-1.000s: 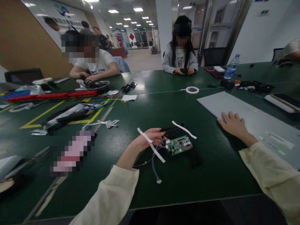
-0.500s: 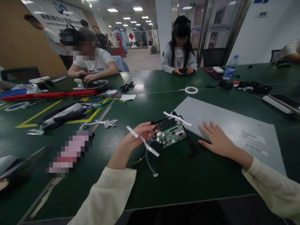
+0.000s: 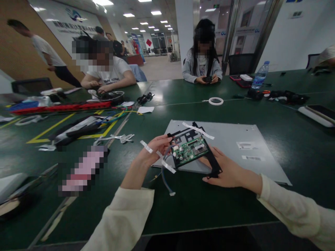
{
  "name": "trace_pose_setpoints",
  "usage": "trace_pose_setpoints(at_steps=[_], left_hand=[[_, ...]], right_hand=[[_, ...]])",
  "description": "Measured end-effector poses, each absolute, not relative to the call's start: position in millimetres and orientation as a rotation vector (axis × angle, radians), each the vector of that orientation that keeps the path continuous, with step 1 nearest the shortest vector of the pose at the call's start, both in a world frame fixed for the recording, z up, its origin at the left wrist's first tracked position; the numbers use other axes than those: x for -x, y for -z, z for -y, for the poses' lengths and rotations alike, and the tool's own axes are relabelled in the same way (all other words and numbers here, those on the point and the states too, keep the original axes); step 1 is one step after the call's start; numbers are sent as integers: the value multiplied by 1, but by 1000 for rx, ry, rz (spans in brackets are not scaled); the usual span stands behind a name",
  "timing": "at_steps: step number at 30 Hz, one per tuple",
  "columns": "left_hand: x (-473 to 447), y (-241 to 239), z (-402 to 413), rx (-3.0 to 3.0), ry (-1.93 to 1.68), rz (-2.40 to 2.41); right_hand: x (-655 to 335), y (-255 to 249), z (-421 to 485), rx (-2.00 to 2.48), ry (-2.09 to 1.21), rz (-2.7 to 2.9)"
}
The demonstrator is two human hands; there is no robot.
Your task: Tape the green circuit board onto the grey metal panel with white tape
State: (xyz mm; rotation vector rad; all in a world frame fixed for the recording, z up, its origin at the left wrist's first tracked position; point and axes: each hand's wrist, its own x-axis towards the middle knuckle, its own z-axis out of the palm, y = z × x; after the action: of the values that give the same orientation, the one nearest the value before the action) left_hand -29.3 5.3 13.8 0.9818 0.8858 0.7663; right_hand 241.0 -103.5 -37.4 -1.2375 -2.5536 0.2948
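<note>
A green circuit board sits in a black frame with white tape strips and a blue-grey cable hanging from it. My left hand grips the frame's left edge, a tape strip stuck across its fingers. My right hand holds the frame from below on the right. The board is lifted and tilted above a large grey metal panel lying flat on the green table.
A tape roll and a water bottle lie farther back. Cables, tape scraps and a red strip clutter the left side. Two people sit across the table. A flat device lies at the right.
The grey panel has slid left under the board. My right hand left the panel and took hold of the black frame. Both hands have lifted the board off the table.
</note>
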Motion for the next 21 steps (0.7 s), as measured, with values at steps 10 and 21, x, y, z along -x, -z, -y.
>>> trace_pose_setpoints(at_steps=[10,21], left_hand=[[31,-6,-9,-1013,-746,-878],[20,12,-17,-1131,-813,-992]], right_hand=[[-214,39,108,1018,-367,2599],[-198,30,123,311,-233,2767]])
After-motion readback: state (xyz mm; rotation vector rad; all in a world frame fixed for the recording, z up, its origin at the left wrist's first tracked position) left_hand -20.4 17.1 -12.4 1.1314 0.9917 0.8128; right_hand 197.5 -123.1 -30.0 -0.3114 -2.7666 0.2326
